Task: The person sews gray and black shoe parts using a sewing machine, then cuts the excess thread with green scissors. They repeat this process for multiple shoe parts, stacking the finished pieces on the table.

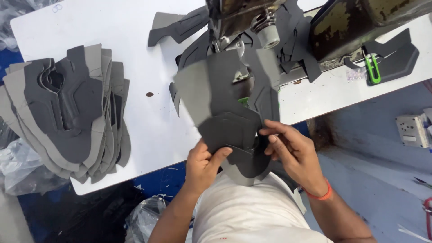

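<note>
I hold a grey shoe-upper piece made of joined panels up in front of the sewing machine. My left hand pinches its lower edge from below, thumb on top. My right hand, with an orange band at the wrist, grips the right lower part, fingers spread over the dark panel. The piece hangs over the table's near edge, above my lap.
A fanned stack of similar grey cut pieces lies at the left on the white table. More cut pieces sit by the machine. A green clip lies at the right. Plastic bags sit on the floor below.
</note>
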